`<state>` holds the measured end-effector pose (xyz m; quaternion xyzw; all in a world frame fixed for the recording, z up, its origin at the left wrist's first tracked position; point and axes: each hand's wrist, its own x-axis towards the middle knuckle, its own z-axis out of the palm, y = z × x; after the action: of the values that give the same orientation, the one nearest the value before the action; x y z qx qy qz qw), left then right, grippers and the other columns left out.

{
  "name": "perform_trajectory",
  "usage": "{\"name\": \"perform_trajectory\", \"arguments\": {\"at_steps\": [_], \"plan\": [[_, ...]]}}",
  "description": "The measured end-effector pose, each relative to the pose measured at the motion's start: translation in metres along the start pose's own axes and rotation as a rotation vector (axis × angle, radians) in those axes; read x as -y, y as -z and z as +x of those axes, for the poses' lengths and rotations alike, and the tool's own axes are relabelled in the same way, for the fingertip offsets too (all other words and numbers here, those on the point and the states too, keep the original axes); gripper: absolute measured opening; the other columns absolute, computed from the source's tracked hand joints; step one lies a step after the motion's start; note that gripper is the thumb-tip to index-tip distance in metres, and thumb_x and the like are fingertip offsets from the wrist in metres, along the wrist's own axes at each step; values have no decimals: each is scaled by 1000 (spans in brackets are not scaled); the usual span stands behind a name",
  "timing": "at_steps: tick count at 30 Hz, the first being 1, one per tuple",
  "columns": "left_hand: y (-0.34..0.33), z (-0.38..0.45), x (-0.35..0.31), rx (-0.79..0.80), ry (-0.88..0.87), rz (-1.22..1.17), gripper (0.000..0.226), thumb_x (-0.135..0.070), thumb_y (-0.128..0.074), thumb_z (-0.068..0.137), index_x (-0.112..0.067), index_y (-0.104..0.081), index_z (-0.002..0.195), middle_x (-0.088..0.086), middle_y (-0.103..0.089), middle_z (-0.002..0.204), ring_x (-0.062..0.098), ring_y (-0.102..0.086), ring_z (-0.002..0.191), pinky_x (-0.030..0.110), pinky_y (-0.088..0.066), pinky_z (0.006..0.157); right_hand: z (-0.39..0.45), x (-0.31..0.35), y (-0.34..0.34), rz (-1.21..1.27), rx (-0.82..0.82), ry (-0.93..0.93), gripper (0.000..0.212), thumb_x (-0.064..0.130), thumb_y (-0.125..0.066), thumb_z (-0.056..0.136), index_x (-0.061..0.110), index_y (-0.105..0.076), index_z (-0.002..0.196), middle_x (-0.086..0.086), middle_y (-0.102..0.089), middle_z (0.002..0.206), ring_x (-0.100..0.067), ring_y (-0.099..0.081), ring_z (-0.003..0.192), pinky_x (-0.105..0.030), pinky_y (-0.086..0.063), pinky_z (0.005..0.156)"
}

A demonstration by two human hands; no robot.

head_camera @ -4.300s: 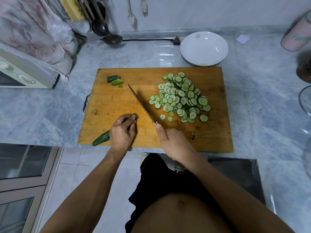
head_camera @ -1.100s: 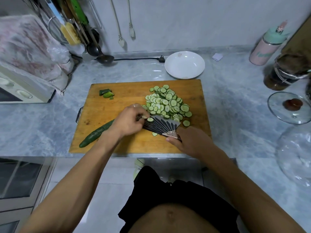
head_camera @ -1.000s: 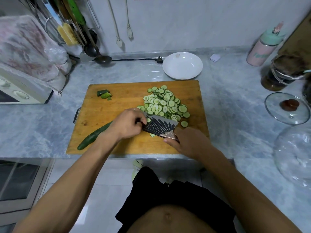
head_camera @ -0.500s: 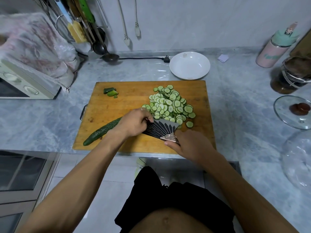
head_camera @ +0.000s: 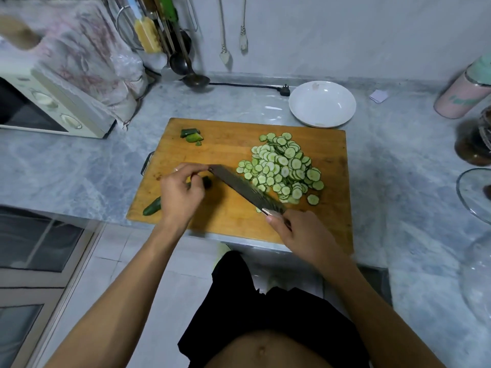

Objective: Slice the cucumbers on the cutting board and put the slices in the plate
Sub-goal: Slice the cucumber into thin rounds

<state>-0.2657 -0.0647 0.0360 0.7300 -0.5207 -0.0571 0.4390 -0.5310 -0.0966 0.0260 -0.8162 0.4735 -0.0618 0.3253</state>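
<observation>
Wooden cutting board [head_camera: 228, 150] flat on the grey marble counter [head_camera: 79, 168], its near edge flush with the counter's front edge. Toward the board's right half, a loose heap of cucumber slices [head_camera: 281, 166]: thin rounds, pale green flesh, dark green rims, overlapping in a mound, with one stray round just off the heap's near right side. Near the board's far left corner, a few dark trimmed cucumber ends [head_camera: 191, 135]. Close to the near left corner, the uncut cucumber [head_camera: 152, 207], dark green, lying slantwise, mostly hidden beneath the left hand [head_camera: 181, 191]; only its rounded outer tip and a dark cut end by the fingertips visible. Left hand curled over the cucumber, fingers bent down onto it. Right hand [head_camera: 305, 235] wrapped round the handle of the knife [head_camera: 244, 187], handle itself hidden in the fist; broad blade slanting away to the left, its tip beside the left fingers, its far edge against the heap. Whether the edge touches the board: hard to tell. White plate [head_camera: 322, 103] on the counter, just beyond the board's far right corner.
</observation>
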Motion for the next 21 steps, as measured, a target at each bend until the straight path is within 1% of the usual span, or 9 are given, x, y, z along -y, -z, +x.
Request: {"name": "perform_trajectory", "arguments": {"at_steps": [2, 4, 7, 9, 11, 13, 15, 17, 21], "plan": [[6, -5, 21, 12, 69, 52, 32, -2, -51, 81, -10, -77, 96, 2, -72, 98, -1, -56, 91, 21, -49, 84, 6, 7, 0, 78, -2, -35, 58, 59, -37, 99, 14, -49, 64, -1, -51, 56, -17, -50, 52, -34, -37, 52], [4, -6, 40, 122, 94, 117, 29, 2, -56, 83, -10, -77, 100, 5, -72, 102, 10, -61, 96, 27, -49, 90, 13, 18, 0, 170, -1, -66, 63, 57, -35, 101, 9, -49, 62, -7, -51, 56, -20, -50, 52, -32, -34, 53], [-7, 0, 58, 264, 38, 204, 25, -1, -64, 86, -10, -75, 107, 7, -70, 112, 24, -62, 105, 28, -45, 94, 22, 39, -4, 385, 40, -144, 75, 57, -29, 102, -9, -60, 81, -16, -53, 64, -28, -53, 57, -34, -40, 58], [-16, 2, 65, 303, 25, 230, 24, -10, -68, 89, -11, -74, 113, 7, -66, 118, 25, -60, 108, 33, -48, 95, 30, 53, -12, 468, 76, -204, 76, 58, -29, 102, -9, -61, 89, -13, -53, 65, -26, -54, 56, -35, -44, 56], [-24, 3, 69, 287, 40, 237, 23, -16, -68, 91, -12, -74, 112, 6, -67, 117, 26, -62, 104, 34, -51, 90, 38, 64, -20, 493, 87, -240, 71, 59, -29, 101, -3, -61, 85, -10, -53, 64, -24, -53, 55, -35, -44, 55], [-32, 0, 74, 233, 30, 237, 20, -15, -66, 92, -10, -76, 110, 8, -70, 113, 28, -64, 100, 33, -51, 87, 42, 71, -28, 506, 84, -235, 67, 59, -30, 101, 2, -59, 80, -9, -52, 63, -24, -51, 55, -37, -43, 58], [-36, -3, 80, 183, 42, 209, 19, -10, -66, 91, -9, -77, 107, 9, -72, 111, 28, -66, 100, 29, -48, 89, 43, 74, -33, 496, 77, -210, 70, 58, -30, 102, -2, -60, 79, -13, -54, 63, -28, -53, 57, -38, -45, 61], [-37, -4, 83, 169, 82, 197, 19, -9, -68, 90, -10, -78, 105, 7, -73, 111, 26, -68, 100, 23, -44, 90, 42, 76, -36, 465, 75, -187, 71, 56, -29, 103, -3, -63, 82, -19, -63, 68, -32, -61, 65, -41, -51, 68], [-38, -7, 83, 175, 37, 263, 21, -16, -65, 87, -11, -79, 101, 7, -73, 113, 31, -68, 96, 34, -54, 76, 40, 83, -37, 436, 70, -161, 68, 53, -29, 103, 0, -65, 82, -15, -63, 69, -29, -63, 70, -44, -53, 73]]}}
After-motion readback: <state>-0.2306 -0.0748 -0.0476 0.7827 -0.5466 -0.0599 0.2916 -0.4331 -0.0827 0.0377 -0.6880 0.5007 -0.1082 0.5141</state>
